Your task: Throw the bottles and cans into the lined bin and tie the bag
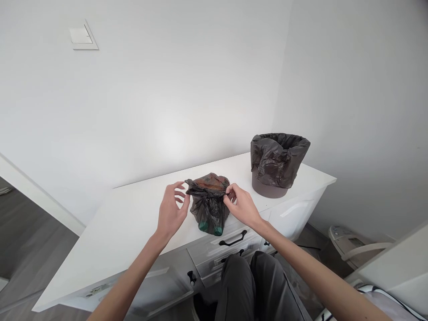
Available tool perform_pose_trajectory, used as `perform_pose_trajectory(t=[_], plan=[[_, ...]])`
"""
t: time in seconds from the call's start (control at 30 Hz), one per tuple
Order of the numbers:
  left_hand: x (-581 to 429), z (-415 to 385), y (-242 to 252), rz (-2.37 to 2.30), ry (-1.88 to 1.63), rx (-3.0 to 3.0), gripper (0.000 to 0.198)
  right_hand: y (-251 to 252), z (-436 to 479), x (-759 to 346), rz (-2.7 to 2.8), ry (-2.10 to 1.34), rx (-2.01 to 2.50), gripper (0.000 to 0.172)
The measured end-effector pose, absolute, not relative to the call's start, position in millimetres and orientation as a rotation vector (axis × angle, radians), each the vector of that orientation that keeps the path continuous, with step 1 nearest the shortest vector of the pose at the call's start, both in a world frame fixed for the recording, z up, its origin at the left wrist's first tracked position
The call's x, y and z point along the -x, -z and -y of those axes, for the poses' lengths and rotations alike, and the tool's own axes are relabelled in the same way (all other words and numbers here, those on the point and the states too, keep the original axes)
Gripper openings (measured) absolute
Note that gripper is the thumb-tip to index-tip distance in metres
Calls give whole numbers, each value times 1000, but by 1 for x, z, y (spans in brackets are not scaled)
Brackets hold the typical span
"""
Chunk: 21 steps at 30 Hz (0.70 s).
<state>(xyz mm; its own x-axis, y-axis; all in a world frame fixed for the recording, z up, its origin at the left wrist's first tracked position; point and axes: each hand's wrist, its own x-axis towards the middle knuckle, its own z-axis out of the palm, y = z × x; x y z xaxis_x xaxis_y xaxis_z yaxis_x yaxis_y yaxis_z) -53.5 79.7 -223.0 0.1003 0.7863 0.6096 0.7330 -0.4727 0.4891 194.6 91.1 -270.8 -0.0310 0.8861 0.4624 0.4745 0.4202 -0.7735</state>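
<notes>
A black, slightly see-through plastic bag (209,203) lies on the white cabinet top (140,214), bulging with contents. Orange-brown shows through its upper part, and two green rounded ends show at its lower edge. A folded band of the plastic runs across the bag between my hands. My left hand (172,207) has the band's left end between thumb and forefinger, with the other fingers loosely spread. The right end of the fold is pinched by my right hand (242,203), fingers curled in.
A brown bin (269,189) lined with a black bag (279,160) stands at the right on the cabinet. Drawers with black handles (233,238) face my knees. A light switch (83,38) is on the wall, and a pale appliance (351,245) sits low at right.
</notes>
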Motion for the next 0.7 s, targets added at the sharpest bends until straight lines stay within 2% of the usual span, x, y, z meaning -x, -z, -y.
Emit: perform_pose_trajectory(t=[0.07,0.13,0.2,0.27,0.5,0.57,0.7], plan=[[49,-70,224,-1564,-1489,-2322,34,272,-87,-194,1704,-424,1203,10],[45,-61,227,-1501,-1546,-2513,35,272,-84,-190,1763,-272,1171,25],[41,-55,232,-1436,-1480,-2748,34,269,-81,-184,1854,-80,1093,41],[39,-54,238,-1429,-1379,-2909,34,263,-78,-176,1963,83,1002,47],[54,-67,251,-1576,-1266,-2821,8,242,-77,-175,1997,248,911,8],[63,-69,250,-1598,-1306,-2703,6,241,-79,-182,1983,243,914,5],[75,-69,244,-1627,-1414,-2315,6,247,-82,-192,1922,138,912,9]])
